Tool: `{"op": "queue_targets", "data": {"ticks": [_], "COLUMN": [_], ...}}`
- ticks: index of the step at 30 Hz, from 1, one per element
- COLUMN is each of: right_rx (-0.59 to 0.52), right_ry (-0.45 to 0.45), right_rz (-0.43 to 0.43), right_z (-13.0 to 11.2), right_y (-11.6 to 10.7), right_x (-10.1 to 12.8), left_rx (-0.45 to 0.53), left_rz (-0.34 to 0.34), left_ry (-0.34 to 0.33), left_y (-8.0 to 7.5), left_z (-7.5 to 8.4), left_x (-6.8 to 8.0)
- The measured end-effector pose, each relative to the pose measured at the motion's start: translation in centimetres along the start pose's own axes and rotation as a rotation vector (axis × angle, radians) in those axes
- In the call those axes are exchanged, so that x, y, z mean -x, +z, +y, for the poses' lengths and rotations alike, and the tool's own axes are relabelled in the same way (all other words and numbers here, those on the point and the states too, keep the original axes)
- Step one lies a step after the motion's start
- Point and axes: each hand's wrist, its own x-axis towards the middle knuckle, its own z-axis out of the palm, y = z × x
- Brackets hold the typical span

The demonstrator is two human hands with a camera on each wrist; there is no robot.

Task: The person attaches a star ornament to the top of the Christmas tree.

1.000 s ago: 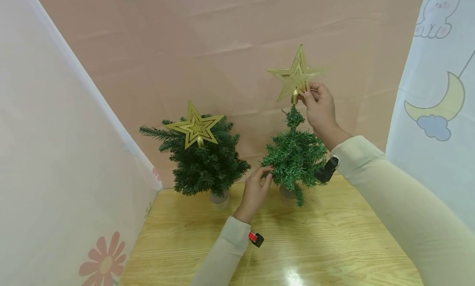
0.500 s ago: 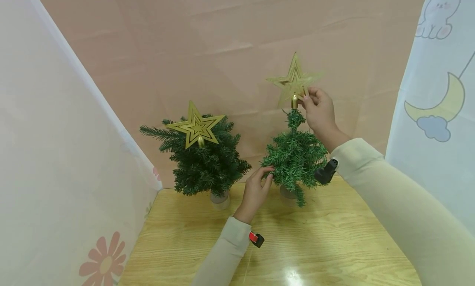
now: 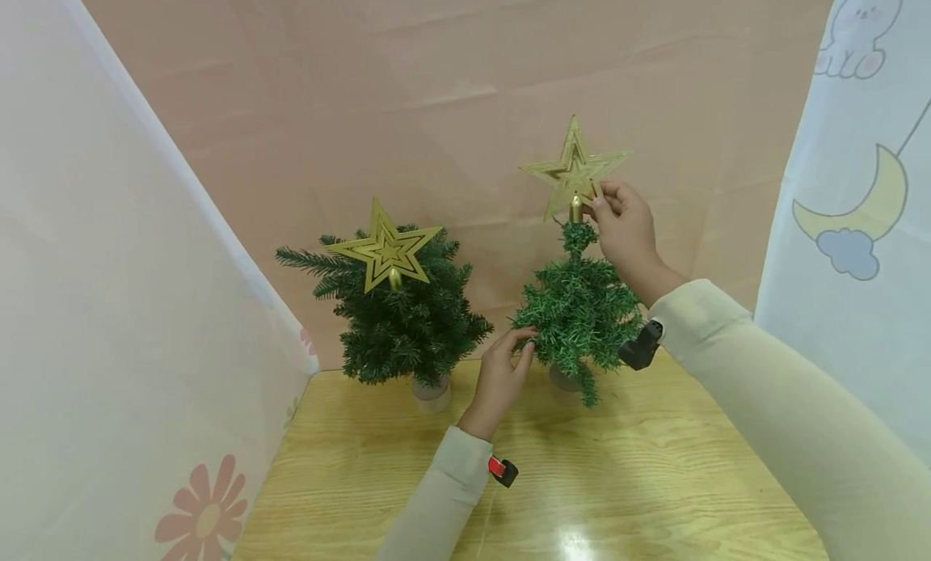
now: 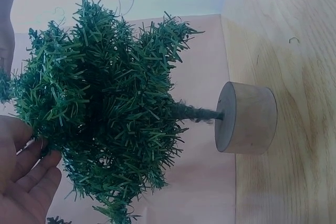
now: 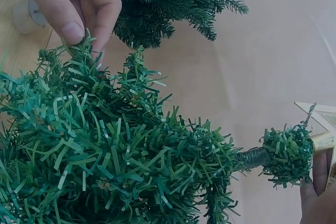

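Nearly done, by my reading: nearest me my left hand pinches a low branch of the small light-green tree, steadying it where it stands toward the back of the counter, whose glossy, pale wood grain catches a glare spot. That tree's needles are flat, shredded plastic strips, bristly and bright; its thin wrapped stem runs into a plain round wooden base sitting flat on the wood.

Higher up, my right hand has its grip closed on the gold star by its lower edge, with the star's gold socket just meeting the tufted tip of the tree. Whether the socket is fully seated I cannot tell (the tuft hides the joint), so pressing it down and letting go is what I judge remains. The star is a flat, nested outline of five points, glittery.

Further left and behind, the darker tree already wears its own star; its needles look finer and softer.
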Motion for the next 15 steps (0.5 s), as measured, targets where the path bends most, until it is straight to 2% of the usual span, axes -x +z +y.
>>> {"op": "queue_targets", "data": {"ticks": [15], "right_rx": [0.115], "right_ry": [0.013], "right_rz": [-0.005], "right_z": [0.45], "right_y": [-0.64], "right_x": [0.66], "left_rx": [0.018], "left_rz": [-0.014], "left_ry": [0.002], "left_y": [-0.02], "left_z": [0.31], "left_x": [0.05]}}
